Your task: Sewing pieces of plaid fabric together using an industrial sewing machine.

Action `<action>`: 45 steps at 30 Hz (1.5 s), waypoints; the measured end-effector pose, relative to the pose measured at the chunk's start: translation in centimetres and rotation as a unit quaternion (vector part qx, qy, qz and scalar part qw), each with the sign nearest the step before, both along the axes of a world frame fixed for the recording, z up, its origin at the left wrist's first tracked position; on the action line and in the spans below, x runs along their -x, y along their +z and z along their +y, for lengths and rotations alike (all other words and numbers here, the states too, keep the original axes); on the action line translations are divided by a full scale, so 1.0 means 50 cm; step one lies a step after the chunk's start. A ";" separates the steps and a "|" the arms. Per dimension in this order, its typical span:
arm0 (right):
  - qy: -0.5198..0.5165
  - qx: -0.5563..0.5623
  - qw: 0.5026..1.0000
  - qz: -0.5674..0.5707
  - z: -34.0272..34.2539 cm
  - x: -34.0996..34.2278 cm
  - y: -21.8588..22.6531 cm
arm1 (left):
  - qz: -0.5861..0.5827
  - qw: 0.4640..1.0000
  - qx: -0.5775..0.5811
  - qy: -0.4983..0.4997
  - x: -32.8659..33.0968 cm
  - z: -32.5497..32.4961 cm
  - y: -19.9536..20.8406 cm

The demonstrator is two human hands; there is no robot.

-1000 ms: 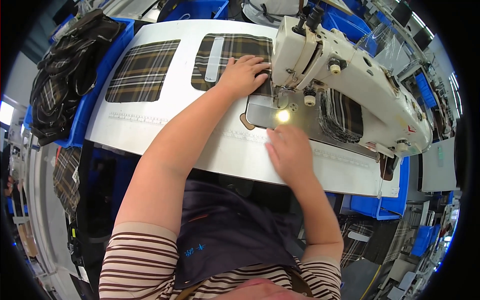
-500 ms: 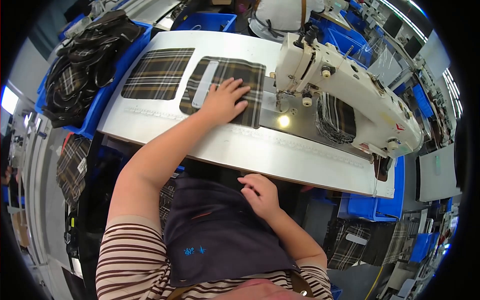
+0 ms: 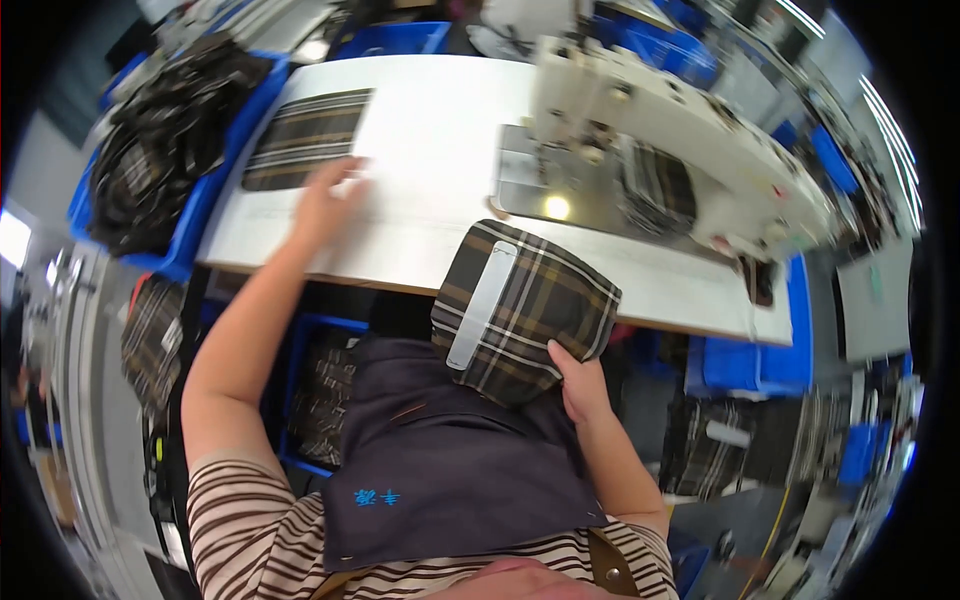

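My right hand (image 3: 582, 388) grips the lower right edge of a plaid fabric panel (image 3: 545, 310), its thumb lying on top of the cloth. The panel is brown and black with white lines, and a pale grey strip (image 3: 482, 305) lies along its left part. It is held tilted over the table's front edge, above my apron. My left hand (image 3: 325, 205), somewhat blurred, is over the white table with fingers apart. It is beside the lower right corner of another plaid panel (image 3: 305, 140), which lies flat; whether they touch I cannot tell.
A white sewing machine (image 3: 680, 140) stands at the right, its lamp lit, with stacked plaid pieces (image 3: 658, 185) under its arm. A blue bin (image 3: 190, 215) heaped with dark cloth adjoins the table's left side. Another blue bin (image 3: 322, 322) sits below the front edge.
The strip-bearing panel has left the tabletop and is now in my right hand, nearer my body. My left hand has let go of it and moved left to the other panel.
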State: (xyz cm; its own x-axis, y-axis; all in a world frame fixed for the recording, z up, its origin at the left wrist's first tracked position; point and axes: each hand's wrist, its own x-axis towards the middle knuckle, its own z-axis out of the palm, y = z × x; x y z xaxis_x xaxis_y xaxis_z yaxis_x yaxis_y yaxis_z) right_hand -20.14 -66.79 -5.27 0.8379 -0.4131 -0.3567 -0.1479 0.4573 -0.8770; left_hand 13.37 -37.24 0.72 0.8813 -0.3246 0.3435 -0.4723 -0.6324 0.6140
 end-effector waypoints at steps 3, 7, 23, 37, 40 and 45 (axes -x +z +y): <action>-0.061 0.043 0.997 0.000 -0.078 0.070 0.013 | -0.009 0.998 0.048 0.051 -0.184 0.149 -0.080; -0.255 0.047 0.964 -0.056 -0.261 0.224 0.056 | -0.075 0.979 -0.189 0.016 -0.281 0.250 -0.098; -0.714 0.027 0.681 0.157 -0.563 0.749 -0.185 | -0.169 0.913 -0.371 -0.012 -0.282 0.207 -0.036; -0.524 0.467 0.466 0.538 -0.514 0.671 -0.110 | -0.098 0.949 -0.298 0.041 -0.265 0.162 0.049; -0.429 0.697 0.503 0.278 -0.531 0.560 -0.112 | -0.101 0.982 -0.151 0.059 -0.234 0.131 0.112; -0.274 0.803 0.529 0.009 -0.323 0.210 0.074 | -0.053 0.992 0.004 -0.118 -0.102 0.022 0.142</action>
State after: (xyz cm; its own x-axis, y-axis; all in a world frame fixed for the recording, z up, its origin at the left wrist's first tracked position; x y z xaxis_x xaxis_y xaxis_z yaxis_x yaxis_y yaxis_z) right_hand -30.64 -82.96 -1.57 0.4375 -0.3736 0.8180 -0.3938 -0.8973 -0.1992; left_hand 18.48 -36.15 7.82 0.7398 -0.5142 0.4339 -0.6689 -0.4924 0.5568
